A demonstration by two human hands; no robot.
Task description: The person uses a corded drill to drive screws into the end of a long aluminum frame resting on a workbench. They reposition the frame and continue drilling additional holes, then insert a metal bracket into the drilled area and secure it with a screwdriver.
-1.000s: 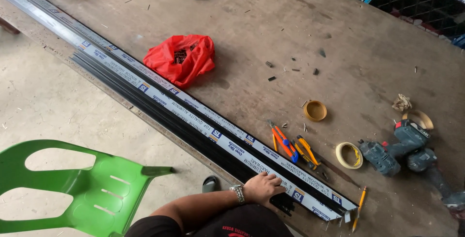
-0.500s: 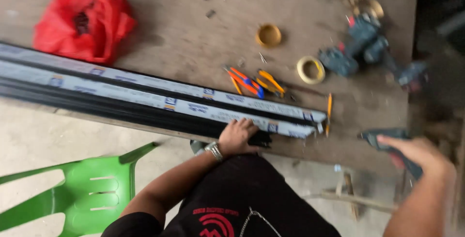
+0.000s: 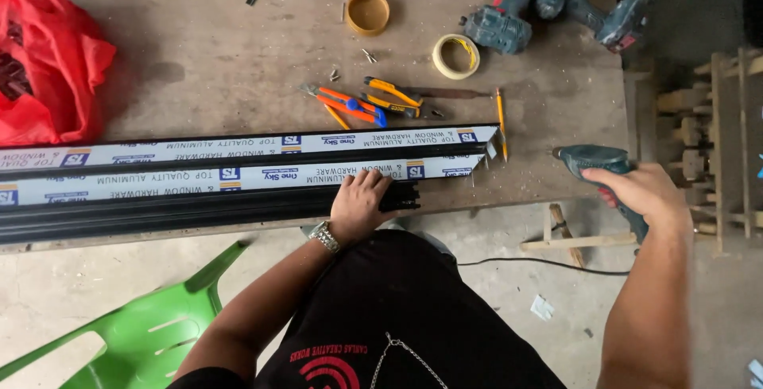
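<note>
Left hand (image 3: 362, 206) presses flat, fingers spread, on the aluminium profiles (image 3: 238, 178); right hand (image 3: 640, 194), arm outstretched, grips a drill (image 3: 592, 158).

- aluminium profiles (image 3: 238, 174) run off the left edge, full length unseen
- red bag (image 3: 48, 63) cut at the left edge
- drill (image 3: 596, 162) grip hidden under right hand (image 3: 648, 194)
- green chair (image 3: 151, 333) cropped at the bottom

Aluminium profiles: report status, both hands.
Left hand flat on the black aluminium profiles at the table edge. Right hand grips teal drill. Pencil beside profile ends.
</note>
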